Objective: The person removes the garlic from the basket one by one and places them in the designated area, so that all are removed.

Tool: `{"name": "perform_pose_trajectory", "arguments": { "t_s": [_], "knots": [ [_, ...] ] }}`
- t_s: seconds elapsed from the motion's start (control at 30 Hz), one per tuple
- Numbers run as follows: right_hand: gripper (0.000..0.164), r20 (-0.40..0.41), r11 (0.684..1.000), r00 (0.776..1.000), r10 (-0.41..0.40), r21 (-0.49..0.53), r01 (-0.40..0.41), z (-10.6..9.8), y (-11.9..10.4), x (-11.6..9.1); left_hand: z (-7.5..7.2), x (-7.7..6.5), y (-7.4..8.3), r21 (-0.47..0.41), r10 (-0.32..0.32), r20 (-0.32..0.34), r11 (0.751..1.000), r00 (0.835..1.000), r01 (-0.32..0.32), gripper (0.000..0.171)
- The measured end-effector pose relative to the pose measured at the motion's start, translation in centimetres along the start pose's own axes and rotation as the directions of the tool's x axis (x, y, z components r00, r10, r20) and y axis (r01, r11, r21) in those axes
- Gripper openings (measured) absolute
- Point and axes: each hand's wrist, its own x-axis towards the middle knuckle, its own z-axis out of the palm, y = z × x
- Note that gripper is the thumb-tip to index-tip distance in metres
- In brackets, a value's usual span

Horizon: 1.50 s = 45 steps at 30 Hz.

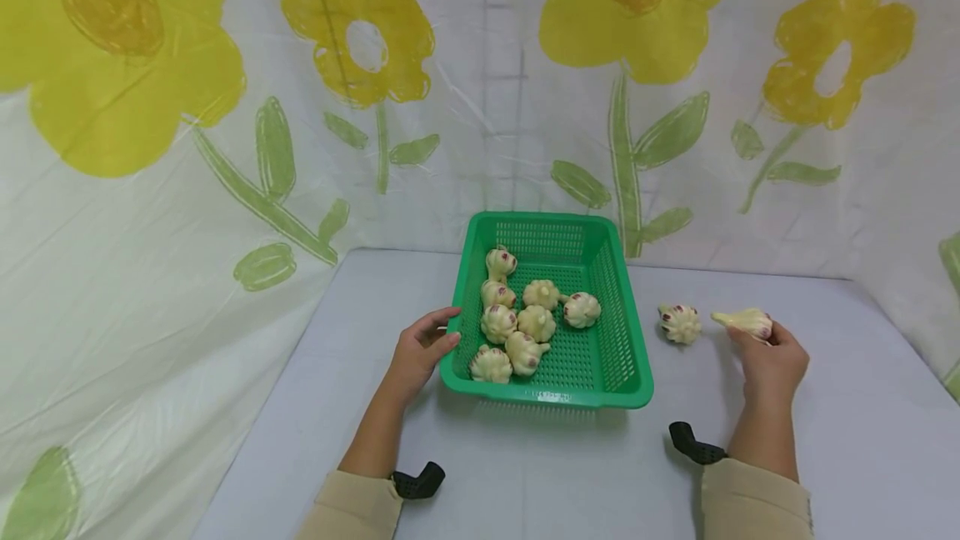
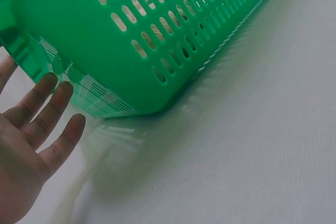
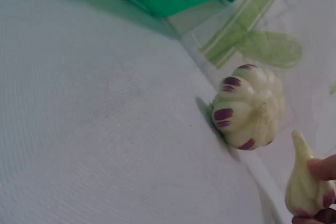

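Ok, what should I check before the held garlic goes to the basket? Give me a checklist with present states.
1. Held garlic pinched in the right hand: ok.
2. Held garlic over the green basket: not ok, it is to its right.
3. Straight path clear: not ok, a loose bulb lies between.
4. Room inside: ok, bare floor at front right.
5. Left hand bracing the left rim: cannot tell how firmly.
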Motion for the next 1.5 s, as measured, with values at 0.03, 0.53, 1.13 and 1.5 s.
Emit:
{"name": "perform_pose_trajectory", "arguments": {
  "t_s": [0.03,0.53,1.13,1.5],
  "knots": [
    [0.072,0.003,1.0,1.0,-0.002,-0.016,0.002,0.02,0.1,0.07,0.02,-0.02,0.01,-0.001,0.0,0.0,1.0,1.0,0.0,0.043],
    [0.071,0.015,0.982,0.998,-0.068,-0.173,0.069,0.35,1.06,0.49,-0.05,0.02,-0.01,0.021,0.012,0.0,1.0,1.0,-0.012,0.042],
    [0.08,0.079,0.98,0.996,-0.029,-0.193,0.044,0.59,0.65,-0.23,-0.13,0.14,-0.48,0.05,0.013,-0.004,0.999,1.0,-0.013,0.042],
    [0.08,0.096,0.979,0.995,-0.015,-0.2,0.034,0.99,0.51,-0.36,-0.09,0.11,-0.25,0.039,0.005,-0.008,0.999,1.0,-0.004,0.041]
  ]
}}
